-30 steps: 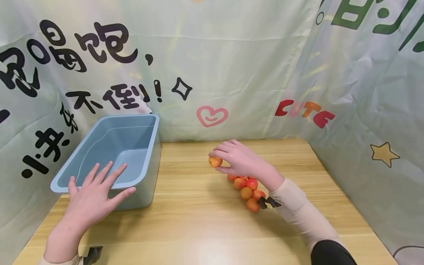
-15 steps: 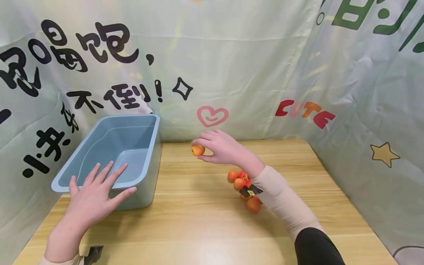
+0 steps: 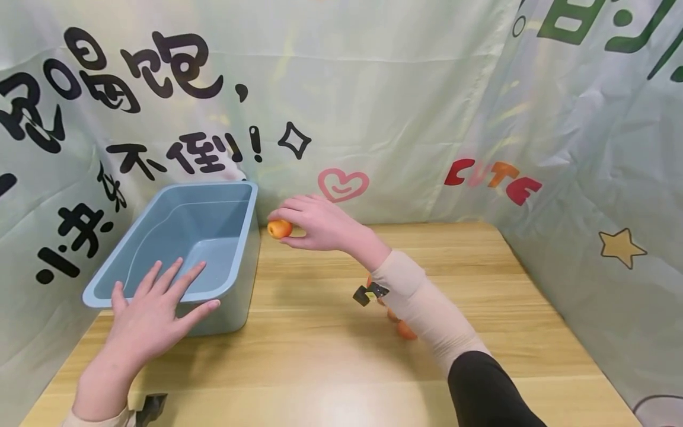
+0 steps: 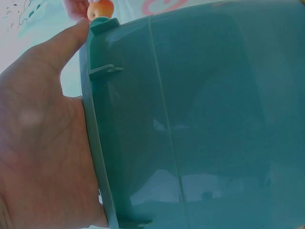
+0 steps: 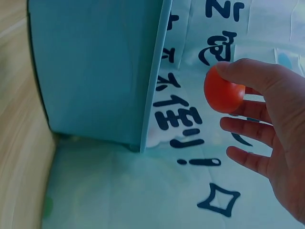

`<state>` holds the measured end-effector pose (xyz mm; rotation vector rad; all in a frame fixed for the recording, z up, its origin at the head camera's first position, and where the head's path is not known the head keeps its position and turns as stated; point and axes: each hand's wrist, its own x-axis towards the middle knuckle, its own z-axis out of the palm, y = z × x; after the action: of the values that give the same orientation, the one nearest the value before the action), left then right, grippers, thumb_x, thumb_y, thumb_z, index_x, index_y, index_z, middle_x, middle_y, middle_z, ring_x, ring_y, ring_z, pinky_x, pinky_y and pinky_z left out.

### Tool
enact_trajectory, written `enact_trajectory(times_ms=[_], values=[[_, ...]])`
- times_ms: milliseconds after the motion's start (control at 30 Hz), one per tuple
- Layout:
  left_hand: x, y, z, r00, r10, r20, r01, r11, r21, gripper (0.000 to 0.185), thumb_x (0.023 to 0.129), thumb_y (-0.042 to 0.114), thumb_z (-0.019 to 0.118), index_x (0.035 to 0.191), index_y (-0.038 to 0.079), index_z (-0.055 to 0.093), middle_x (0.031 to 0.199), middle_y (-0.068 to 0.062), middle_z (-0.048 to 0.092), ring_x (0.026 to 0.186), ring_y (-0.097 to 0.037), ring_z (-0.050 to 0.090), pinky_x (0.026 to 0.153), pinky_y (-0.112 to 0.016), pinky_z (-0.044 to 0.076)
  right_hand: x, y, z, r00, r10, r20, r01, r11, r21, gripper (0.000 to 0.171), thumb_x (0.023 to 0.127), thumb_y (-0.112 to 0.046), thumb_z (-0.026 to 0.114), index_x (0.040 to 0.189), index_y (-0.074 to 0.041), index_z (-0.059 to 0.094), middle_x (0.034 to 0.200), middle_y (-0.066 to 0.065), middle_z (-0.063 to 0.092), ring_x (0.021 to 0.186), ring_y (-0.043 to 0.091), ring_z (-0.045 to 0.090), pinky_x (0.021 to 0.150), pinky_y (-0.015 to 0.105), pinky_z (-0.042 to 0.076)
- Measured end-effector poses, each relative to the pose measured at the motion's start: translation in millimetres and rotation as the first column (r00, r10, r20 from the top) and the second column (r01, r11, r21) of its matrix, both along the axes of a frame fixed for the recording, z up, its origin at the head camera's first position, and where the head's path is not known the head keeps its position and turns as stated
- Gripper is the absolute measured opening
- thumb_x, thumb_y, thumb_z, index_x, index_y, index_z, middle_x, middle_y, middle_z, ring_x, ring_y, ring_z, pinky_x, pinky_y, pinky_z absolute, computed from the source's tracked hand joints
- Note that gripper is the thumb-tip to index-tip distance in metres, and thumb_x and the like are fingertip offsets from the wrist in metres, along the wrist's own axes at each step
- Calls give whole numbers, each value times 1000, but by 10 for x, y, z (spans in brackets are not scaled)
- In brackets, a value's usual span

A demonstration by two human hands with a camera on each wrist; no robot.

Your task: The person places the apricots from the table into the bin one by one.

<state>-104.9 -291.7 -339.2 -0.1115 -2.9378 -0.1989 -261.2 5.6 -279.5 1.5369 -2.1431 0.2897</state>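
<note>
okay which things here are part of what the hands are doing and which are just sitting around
In use:
right hand, pinching a fruit
left hand, resting on the tub rim
fruit pile on the table, mostly hidden by the sleeve

Just there:
printed backdrop

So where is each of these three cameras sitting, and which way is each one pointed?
Head: worn on the head, looks forward and down at the table, blue bin, both hands and sleeves.
Left wrist: faces the bin's outer wall; left hand rests on the rim.
Right wrist: faces the bin and banner; right hand pinches a small orange fruit.
All three share the bin and the fruit.
</note>
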Motion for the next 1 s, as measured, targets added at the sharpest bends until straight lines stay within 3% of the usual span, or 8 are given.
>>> enact_trajectory(times_ms=[433,767,1000], values=[[0,6,4,1000,5,-2,-5,1000,-13,83,84,75,51,153,38,26,156,-20,34,144,-48,21,97,-84,2,-78,-555,-26,999,-38,-6,39,995,88,35,92,-37,64,123,-20,63,116,-5,65,106,12,58,88,27,46],[-15,-1,-3,1000,4,2,-3,1000,-20,84,83,75,52,154,36,26,155,-21,35,143,-50,21,97,-85,1,-109,-908,-104,996,-84,19,81,991,102,38,93,-42,62,126,-22,61,120,-8,64,109,10,58,84,24,46],[-18,-9,-2,1000,2,4,-2,1000,-21,85,83,75,51,154,35,26,155,-21,35,144,-49,21,97,-84,1,-140,-1099,-180,991,-118,70,114,992,58,40,92,-44,62,126,-23,61,119,-9,65,105,9,58,86,22,47]])
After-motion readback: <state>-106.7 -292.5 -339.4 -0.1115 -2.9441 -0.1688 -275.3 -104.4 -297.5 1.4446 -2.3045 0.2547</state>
